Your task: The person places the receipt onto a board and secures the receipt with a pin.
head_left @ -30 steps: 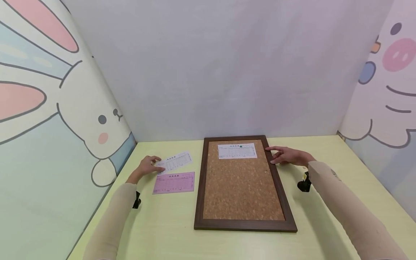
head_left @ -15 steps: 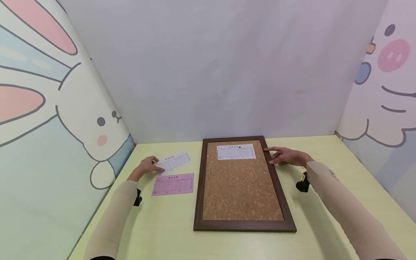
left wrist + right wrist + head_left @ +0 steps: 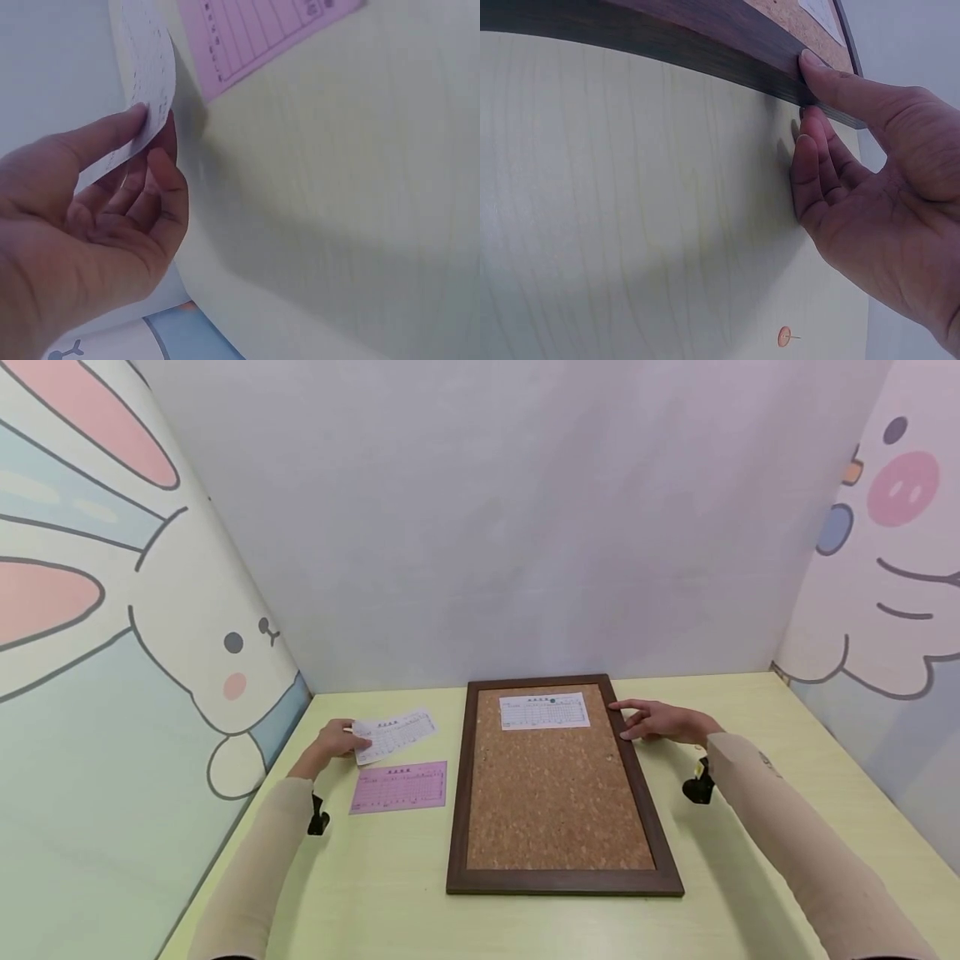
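While the thin white slip (image 3: 395, 733) is being pinched at its curling edge by the left hand (image 3: 334, 745), left of the dark-framed cork board (image 3: 553, 789), that frame's right rail is being touched by the right hand's (image 3: 663, 722) straight fingers (image 3: 832, 81); a pink slip (image 3: 398, 786) is lying flat nearby.

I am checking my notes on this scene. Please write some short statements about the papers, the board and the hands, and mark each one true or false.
1. The left hand pinches a white slip. True.
2. The pink slip lies on the cork board. False: it lies on the table, left of the board.
3. A white sheet sits at the board's far end. True.
4. The right hand holds a pushpin. False: its fingers touch the board's frame, and the pin lies loose on the table.
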{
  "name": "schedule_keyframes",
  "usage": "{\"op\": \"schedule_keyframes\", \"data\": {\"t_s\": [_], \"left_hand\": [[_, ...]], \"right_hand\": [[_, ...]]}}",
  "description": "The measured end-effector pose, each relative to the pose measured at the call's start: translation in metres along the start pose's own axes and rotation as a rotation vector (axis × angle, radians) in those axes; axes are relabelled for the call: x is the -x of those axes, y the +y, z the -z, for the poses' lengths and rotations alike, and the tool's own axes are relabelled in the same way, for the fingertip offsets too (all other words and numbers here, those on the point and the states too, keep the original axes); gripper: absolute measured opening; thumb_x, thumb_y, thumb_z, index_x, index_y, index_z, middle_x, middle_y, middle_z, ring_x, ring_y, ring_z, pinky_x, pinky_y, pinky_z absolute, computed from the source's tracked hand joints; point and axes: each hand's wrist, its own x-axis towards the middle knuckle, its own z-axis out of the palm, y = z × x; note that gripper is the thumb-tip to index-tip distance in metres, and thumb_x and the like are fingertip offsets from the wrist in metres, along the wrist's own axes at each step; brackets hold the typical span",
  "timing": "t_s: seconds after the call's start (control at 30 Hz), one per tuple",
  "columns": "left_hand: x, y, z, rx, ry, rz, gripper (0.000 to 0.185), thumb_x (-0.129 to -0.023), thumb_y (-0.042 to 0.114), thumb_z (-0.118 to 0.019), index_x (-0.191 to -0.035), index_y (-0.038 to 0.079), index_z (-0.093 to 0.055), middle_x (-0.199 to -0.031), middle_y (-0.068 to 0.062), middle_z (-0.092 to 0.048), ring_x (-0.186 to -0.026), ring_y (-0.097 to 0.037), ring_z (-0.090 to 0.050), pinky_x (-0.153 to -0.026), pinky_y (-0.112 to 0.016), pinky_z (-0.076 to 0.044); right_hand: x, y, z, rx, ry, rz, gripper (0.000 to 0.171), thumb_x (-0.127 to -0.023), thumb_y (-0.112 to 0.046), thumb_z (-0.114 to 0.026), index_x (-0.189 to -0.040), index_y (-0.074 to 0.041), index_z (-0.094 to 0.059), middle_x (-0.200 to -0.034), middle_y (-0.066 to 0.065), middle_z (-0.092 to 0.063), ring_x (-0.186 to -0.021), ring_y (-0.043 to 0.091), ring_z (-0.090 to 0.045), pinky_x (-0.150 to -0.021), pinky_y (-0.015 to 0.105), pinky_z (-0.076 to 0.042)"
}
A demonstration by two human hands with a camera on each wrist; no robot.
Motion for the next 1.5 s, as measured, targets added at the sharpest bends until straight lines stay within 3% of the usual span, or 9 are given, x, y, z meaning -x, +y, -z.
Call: {"op": "schedule_keyframes", "data": {"t_s": [0.3, 0.57, 0.8, 0.97, 1.1, 1.27, 1.5], "left_hand": [[0.001, 0.010, -0.001, 0.227, 0.022, -0.002, 0.059, -0.100, 0.021, -0.067, -0.149, -0.004, -0.046, -0.111, -0.009, -0.070, -0.080, -0.008, -0.062, -0.073, -0.022, -0.051], [0.008, 0.027, -0.006, 0.366, -0.043, -0.049, 0.055, -0.100, 0.019, -0.067, -0.147, -0.003, -0.048, -0.097, 0.004, -0.072, -0.079, -0.005, -0.065, -0.084, -0.030, -0.053], [0.006, 0.053, -0.026, 0.416, -0.116, -0.102, 0.054, -0.099, 0.016, -0.068, -0.146, -0.003, -0.049, -0.091, 0.008, -0.073, -0.078, -0.004, -0.066, -0.082, -0.030, -0.053], [0.003, 0.068, -0.037, 0.431, -0.147, -0.165, 0.049, -0.100, 0.013, -0.066, -0.144, -0.004, -0.052, -0.097, 0.005, -0.074, -0.082, -0.005, -0.069, -0.090, -0.036, -0.054], [0.003, 0.082, -0.048, 0.431, -0.189, -0.210, 0.047, -0.101, 0.012, -0.065, -0.143, -0.004, -0.053, -0.108, -0.001, -0.074, -0.087, -0.006, -0.070, -0.101, -0.045, -0.052], [0.003, 0.102, -0.069, 0.430, -0.222, -0.221, 0.043, -0.100, 0.011, -0.065, -0.140, -0.002, -0.057, -0.116, -0.010, -0.074, -0.088, -0.008, -0.070, -0.104, -0.050, -0.050], [0.008, 0.129, -0.101, 0.430, -0.300, -0.271, 0.040, -0.100, 0.010, -0.066, -0.138, 0.000, -0.060, -0.123, -0.014, -0.073, -0.092, -0.012, -0.070, -0.085, -0.031, -0.057]], "right_hand": [[0.001, 0.003, -0.001, 0.020, 0.018, 0.025, 0.074, -0.099, -0.012, -0.065, -0.160, -0.001, -0.023, -0.132, 0.023, -0.048, -0.107, 0.020, -0.051, -0.091, 0.035, -0.042], [0.001, 0.003, 0.000, 0.026, 0.037, 0.052, 0.069, -0.101, -0.011, -0.062, -0.158, 0.003, -0.025, -0.126, 0.020, -0.058, -0.103, 0.015, -0.058, -0.087, 0.033, -0.045], [-0.001, -0.004, 0.002, 0.067, 0.194, -0.010, 0.055, -0.105, -0.018, -0.058, -0.151, 0.006, -0.039, -0.098, 0.006, -0.068, -0.083, 0.015, -0.059, -0.069, 0.029, -0.049], [-0.007, -0.015, 0.001, 0.150, 0.305, 0.031, 0.043, -0.104, -0.017, -0.059, -0.137, 0.011, -0.055, -0.099, 0.014, -0.073, -0.082, 0.013, -0.064, -0.071, 0.029, -0.055], [-0.013, -0.025, -0.003, 0.156, 0.335, 0.091, 0.041, -0.105, -0.016, -0.058, -0.132, 0.014, -0.058, -0.101, 0.022, -0.072, -0.086, 0.015, -0.067, -0.076, 0.031, -0.058], [-0.022, -0.038, -0.015, 0.061, 0.267, 0.146, 0.049, -0.108, -0.025, -0.052, -0.136, 0.016, -0.053, -0.119, 0.031, -0.067, -0.098, 0.019, -0.070, -0.086, 0.031, -0.059], [-0.032, -0.060, -0.039, -0.103, 0.029, 0.132, 0.063, -0.112, -0.038, -0.038, -0.150, 0.012, -0.036, -0.137, 0.034, -0.058, -0.119, 0.034, -0.068, -0.101, 0.046, -0.055]]}}
